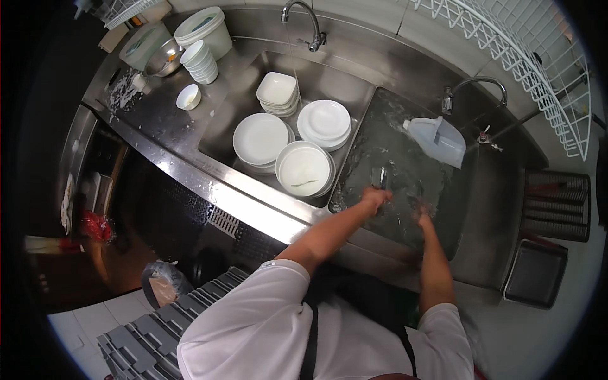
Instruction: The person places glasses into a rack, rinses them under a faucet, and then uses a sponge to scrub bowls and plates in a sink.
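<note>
My left hand (378,197) is closed at the water's surface in the right sink basin (457,218). From its fingers a shiny, clear piece (380,177) sticks up, which looks like a drinking glass. Close by on the right, my right hand (423,210) dips into the cloudy water, its fingers smeared by motion and splashes. Whether it holds anything is hidden. Beyond both hands, a translucent plastic jug (437,140) lies on its side in the water.
The left basin holds stacked round plates (261,138), bowls (304,168) and square dishes (277,88), under a running faucet (303,25). A second faucet (475,85) stands behind the right basin. Stacked cups (199,62) and tubs (204,33) line the left counter. A wire rack (506,47) overhangs the right.
</note>
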`<state>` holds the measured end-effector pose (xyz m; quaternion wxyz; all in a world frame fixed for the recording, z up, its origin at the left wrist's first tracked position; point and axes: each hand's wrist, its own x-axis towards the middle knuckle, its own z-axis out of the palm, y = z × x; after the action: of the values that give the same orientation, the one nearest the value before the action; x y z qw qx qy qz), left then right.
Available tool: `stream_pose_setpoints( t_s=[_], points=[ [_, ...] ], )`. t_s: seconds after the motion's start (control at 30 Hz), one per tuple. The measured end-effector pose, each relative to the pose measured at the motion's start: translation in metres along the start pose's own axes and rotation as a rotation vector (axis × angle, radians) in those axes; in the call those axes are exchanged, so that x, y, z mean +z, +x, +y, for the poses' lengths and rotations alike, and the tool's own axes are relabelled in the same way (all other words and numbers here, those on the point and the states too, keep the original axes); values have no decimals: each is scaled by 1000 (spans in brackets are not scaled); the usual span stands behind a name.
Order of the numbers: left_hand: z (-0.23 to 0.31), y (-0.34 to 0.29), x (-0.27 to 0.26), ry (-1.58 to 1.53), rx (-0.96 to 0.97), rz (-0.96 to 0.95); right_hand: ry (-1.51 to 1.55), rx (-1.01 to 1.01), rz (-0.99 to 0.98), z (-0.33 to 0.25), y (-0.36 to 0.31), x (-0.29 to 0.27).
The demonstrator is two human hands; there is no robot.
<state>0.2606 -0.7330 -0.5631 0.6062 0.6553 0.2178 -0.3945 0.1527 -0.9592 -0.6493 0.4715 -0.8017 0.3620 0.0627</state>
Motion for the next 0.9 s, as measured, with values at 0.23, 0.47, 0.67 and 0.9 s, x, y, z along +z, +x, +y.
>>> stream_pose_setpoints(
  t_s=[0.23, 0.47, 0.67, 0.9],
  points=[
    [-84, 87, 12, 122, -48, -212, 888, 441, -257, 17, 16, 5],
    [-29, 35, 6, -88, 53, -86, -29, 25, -88, -62, -6, -2],
    [32, -67, -45, -931, 156, -369, -375, -544, -134, -214, -22, -13],
    [21, -73, -81, -1198, 158, -579, -861, -970, -151, -307, -52, 14]
  ],
)
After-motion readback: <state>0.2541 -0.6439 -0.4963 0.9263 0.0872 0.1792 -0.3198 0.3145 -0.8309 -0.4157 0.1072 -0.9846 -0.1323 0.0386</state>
